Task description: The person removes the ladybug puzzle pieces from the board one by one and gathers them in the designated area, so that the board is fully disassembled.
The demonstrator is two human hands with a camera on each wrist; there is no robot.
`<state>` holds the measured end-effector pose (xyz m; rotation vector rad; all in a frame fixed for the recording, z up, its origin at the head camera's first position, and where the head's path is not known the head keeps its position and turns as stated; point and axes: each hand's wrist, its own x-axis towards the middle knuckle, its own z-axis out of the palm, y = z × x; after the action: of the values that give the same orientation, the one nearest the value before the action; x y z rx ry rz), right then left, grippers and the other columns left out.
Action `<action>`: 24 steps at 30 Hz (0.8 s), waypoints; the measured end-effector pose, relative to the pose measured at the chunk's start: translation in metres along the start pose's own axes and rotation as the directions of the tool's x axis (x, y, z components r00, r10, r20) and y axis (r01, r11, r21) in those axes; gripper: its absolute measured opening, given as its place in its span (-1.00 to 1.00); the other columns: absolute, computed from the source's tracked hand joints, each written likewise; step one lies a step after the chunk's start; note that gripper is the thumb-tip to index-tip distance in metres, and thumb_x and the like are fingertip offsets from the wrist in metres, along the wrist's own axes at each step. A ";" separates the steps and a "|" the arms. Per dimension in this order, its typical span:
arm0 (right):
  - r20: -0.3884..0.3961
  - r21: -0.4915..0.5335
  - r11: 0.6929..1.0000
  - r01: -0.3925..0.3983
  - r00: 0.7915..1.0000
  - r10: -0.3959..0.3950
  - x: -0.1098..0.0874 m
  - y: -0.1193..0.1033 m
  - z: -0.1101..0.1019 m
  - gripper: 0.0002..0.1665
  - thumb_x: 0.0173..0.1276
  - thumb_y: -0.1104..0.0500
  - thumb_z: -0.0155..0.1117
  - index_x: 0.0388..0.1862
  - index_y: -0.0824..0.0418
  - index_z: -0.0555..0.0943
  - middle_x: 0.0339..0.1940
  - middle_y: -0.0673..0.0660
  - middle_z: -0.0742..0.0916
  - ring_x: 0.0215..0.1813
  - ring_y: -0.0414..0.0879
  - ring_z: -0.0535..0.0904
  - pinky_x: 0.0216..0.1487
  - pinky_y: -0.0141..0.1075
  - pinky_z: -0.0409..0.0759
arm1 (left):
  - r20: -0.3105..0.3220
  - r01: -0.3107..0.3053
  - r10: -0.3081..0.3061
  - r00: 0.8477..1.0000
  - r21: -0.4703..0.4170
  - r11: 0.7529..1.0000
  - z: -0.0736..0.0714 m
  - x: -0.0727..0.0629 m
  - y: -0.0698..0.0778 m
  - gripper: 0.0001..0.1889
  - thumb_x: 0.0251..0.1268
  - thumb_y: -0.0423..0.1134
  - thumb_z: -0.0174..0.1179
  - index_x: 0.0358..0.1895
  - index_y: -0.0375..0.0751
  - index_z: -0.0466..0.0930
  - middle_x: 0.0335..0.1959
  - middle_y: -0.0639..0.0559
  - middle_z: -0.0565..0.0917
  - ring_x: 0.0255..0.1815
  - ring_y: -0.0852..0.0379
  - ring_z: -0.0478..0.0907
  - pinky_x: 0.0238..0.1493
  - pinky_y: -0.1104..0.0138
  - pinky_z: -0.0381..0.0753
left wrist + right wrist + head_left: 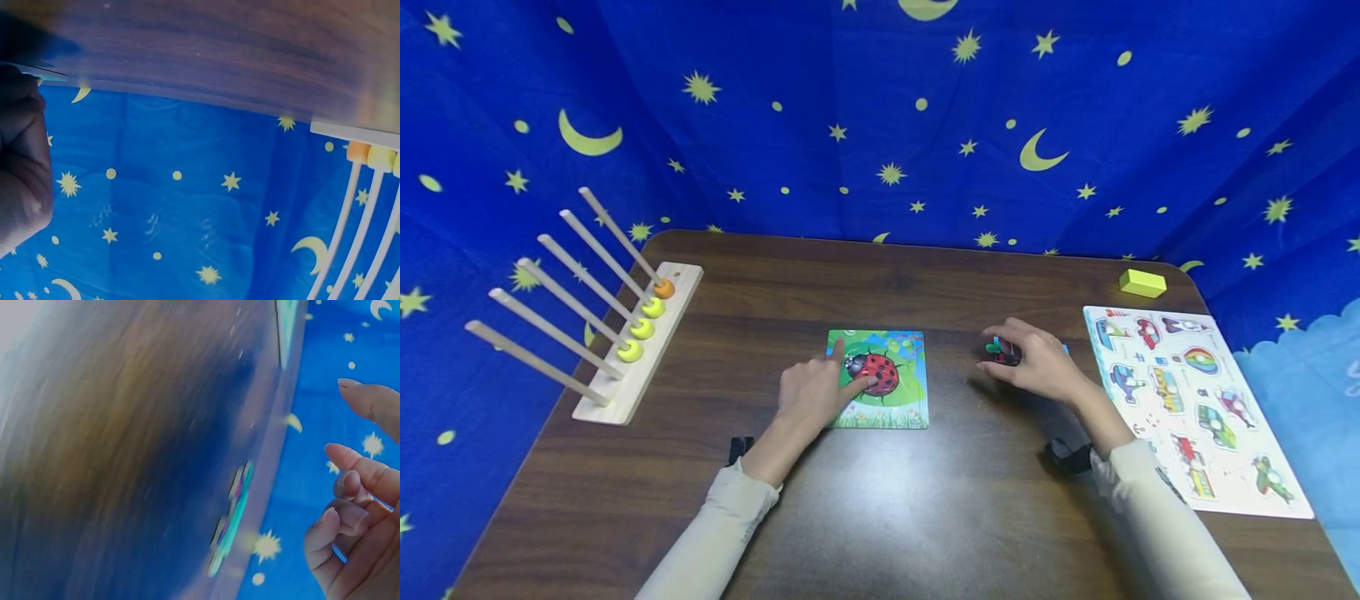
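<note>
A square ladybug puzzle (897,406) lies flat on the table, with a red, black-spotted ladybug on a green background. My left hand (808,392) rests on its left part, index finger stretched toward the upper left corner and thumb across the ladybug. In the left wrist view that hand (22,162) shows only at the left edge. To the right, my right hand (1041,362) hovers over a small dark red and green thing (1002,351), mostly hidden beneath the fingers. The right wrist view shows thumb and index finger spread apart on the hand (362,531), nothing between them; flat coloured pieces (231,519) lie beyond.
A wooden peg rack (643,346) with orange and yellow beads stands at the left. On the right lies a white picture board (1198,408) with vehicle shapes. Behind it sits a yellow block (1142,283). A blue starry curtain (850,125) borders the table's back edge.
</note>
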<state>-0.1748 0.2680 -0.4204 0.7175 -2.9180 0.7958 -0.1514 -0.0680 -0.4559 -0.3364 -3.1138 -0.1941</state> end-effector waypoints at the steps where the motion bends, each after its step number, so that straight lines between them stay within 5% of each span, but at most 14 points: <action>1: -0.002 0.003 1.000 0.017 1.000 -0.017 0.001 -0.003 0.001 -0.49 0.19 0.02 0.52 0.07 0.20 0.67 -0.37 0.08 0.57 -0.39 -0.11 0.42 -0.39 -0.29 0.34 | -0.001 -0.004 0.004 1.000 0.000 1.000 -0.001 0.000 -0.001 -0.07 0.23 0.47 0.06 0.49 -0.14 0.28 -0.81 0.17 0.09 -0.76 0.27 -0.13 -0.73 0.43 -0.10; 10: 0.037 0.002 0.997 0.074 0.997 -0.074 0.010 -0.024 0.014 -0.47 0.20 0.00 0.50 0.08 0.24 0.66 -0.42 0.06 0.52 -0.46 -0.21 0.31 -0.46 -0.35 0.26 | 0.002 0.005 -0.005 1.000 -0.081 0.997 -0.009 -0.001 -0.016 -0.10 0.24 0.43 0.11 0.50 -0.09 0.29 -0.81 0.15 0.11 -0.74 0.24 -0.09 -0.71 0.38 -0.08; 19: 0.099 0.023 0.992 0.124 0.987 -0.125 0.032 -0.048 0.034 -0.47 0.22 -0.03 0.48 0.10 0.21 0.67 -0.45 0.00 0.50 -0.46 -0.23 0.30 -0.46 -0.36 0.21 | 0.061 0.002 0.004 0.998 -0.097 0.995 -0.011 -0.004 -0.030 -0.15 0.23 0.40 0.14 0.52 0.06 0.26 -0.54 -0.14 0.57 -0.71 0.16 0.11 -0.72 0.33 0.10; 24: 0.140 0.103 0.989 0.110 0.982 -0.124 0.050 -0.062 0.050 -0.47 0.23 -0.04 0.48 0.10 0.20 0.68 -0.45 0.00 0.50 -0.45 -0.21 0.32 -0.41 -0.34 0.24 | 0.102 0.020 -0.011 0.995 -0.092 0.996 -0.012 -0.004 -0.029 -0.13 0.25 0.41 0.12 0.54 0.07 0.20 -0.52 -0.15 0.57 -0.70 0.15 0.12 -0.70 0.32 0.13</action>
<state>-0.1883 0.1752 -0.4270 0.9865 -2.9456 0.9119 -0.1538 -0.0987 -0.4480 -0.3329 -3.2149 -0.3327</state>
